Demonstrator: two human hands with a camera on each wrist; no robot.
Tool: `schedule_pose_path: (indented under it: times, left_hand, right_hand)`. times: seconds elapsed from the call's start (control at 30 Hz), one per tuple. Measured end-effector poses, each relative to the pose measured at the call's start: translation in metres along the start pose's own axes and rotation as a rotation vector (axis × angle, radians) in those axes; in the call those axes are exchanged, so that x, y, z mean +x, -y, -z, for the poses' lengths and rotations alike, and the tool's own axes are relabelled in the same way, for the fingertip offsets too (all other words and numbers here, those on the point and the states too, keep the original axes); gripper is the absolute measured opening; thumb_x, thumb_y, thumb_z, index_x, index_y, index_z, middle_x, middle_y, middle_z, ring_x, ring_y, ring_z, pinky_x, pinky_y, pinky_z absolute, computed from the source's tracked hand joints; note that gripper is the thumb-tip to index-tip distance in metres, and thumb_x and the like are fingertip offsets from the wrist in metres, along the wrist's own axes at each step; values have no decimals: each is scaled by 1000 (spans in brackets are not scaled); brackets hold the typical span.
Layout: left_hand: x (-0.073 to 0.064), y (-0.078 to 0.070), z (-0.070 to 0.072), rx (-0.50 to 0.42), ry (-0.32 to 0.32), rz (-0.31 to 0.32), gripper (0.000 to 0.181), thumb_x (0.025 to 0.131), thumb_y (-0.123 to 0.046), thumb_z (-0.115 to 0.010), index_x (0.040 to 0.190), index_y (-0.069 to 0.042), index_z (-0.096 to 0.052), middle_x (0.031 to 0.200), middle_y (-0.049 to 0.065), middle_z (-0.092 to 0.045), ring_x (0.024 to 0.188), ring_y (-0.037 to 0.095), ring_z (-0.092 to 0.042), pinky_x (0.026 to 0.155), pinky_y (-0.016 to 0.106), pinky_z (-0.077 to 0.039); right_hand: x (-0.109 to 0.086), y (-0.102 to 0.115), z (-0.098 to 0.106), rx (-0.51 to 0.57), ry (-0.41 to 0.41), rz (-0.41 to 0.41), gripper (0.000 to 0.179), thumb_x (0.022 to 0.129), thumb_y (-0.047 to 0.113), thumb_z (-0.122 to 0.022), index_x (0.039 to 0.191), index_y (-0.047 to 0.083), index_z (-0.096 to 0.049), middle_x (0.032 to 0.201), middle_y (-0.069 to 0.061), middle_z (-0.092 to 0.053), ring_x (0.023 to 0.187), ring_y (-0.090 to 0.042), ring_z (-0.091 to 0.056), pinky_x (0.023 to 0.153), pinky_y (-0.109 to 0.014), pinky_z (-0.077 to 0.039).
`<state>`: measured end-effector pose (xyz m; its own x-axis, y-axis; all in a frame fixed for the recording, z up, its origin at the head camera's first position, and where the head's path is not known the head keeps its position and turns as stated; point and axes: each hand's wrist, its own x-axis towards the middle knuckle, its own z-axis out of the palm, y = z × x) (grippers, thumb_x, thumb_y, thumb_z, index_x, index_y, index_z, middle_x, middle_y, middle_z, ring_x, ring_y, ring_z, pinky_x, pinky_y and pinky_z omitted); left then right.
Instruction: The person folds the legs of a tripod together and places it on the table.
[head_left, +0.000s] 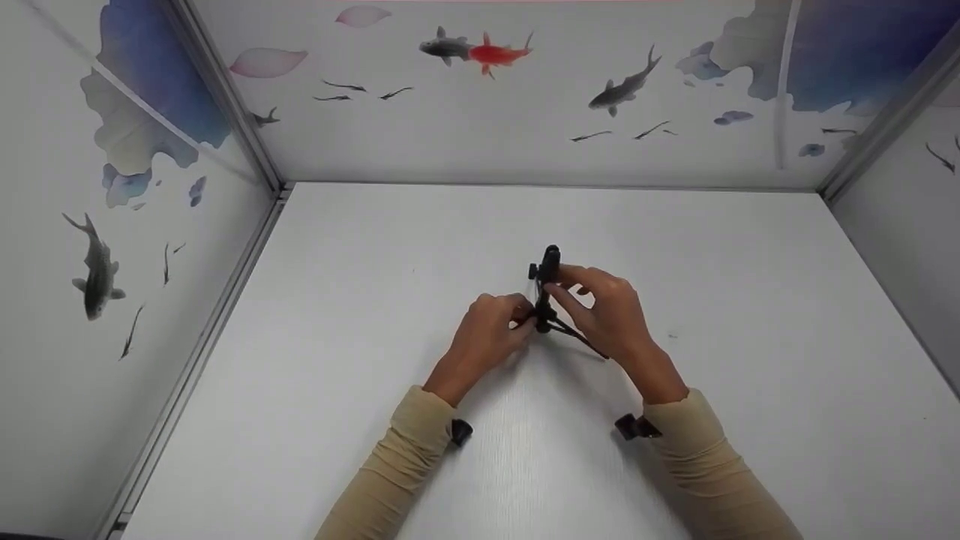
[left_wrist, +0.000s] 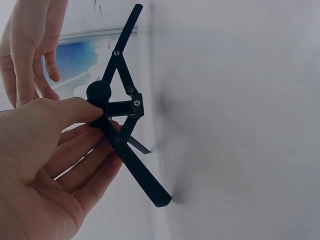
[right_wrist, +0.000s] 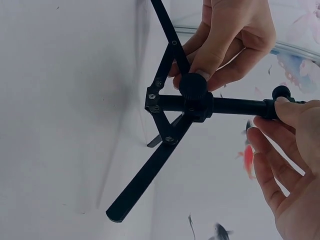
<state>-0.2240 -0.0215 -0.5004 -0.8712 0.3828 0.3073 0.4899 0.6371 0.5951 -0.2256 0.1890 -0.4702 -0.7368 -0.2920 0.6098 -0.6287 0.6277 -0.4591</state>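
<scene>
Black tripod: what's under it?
Under the black tripod, the white tabletop shows, softly shadowed. In the head view, the patches covered by the tripod itself, the left hand and the right hand can't be seen.

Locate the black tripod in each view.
Head: black tripod slightly right of centre.
Left wrist: black tripod left of centre, legs spread.
Right wrist: black tripod across the middle, one leg reaching the top edge.
Shared landmark: the left hand, holding it.
</scene>
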Motion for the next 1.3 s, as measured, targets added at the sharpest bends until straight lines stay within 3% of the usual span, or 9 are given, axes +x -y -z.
schedule_pose_path:
  times: [0.47,0.73,1.3]
  left_hand:
    - [-2,0,-1,-24,-15,-1,12,101,-13,-76,111,-7,-81,102,3,-86,96,10,-82,88,29,-65]
    - [-1,0,0,-17,-72,-38,11,100,-15,-78,109,-8,-81,100,3,-86,94,10,-82,87,31,-65]
    - [-2,-2,-1,-28,-78,-44,11,100,-13,-77,109,-7,-81,102,4,-86,96,10,-82,88,30,-65]
  right_hand:
    - [-2,-1,0,-7,-8,6,23,100,20,-80,123,14,-81,101,-2,-84,91,-18,-79,77,-41,-64]
    - [0,-2,1,-8,0,22,23,101,19,-79,123,13,-81,100,-4,-84,89,-19,-80,75,-41,-65]
    - [-2,-3,2,14,4,6,24,101,19,-79,125,14,-80,102,-3,-84,91,-18,-79,76,-41,-65]
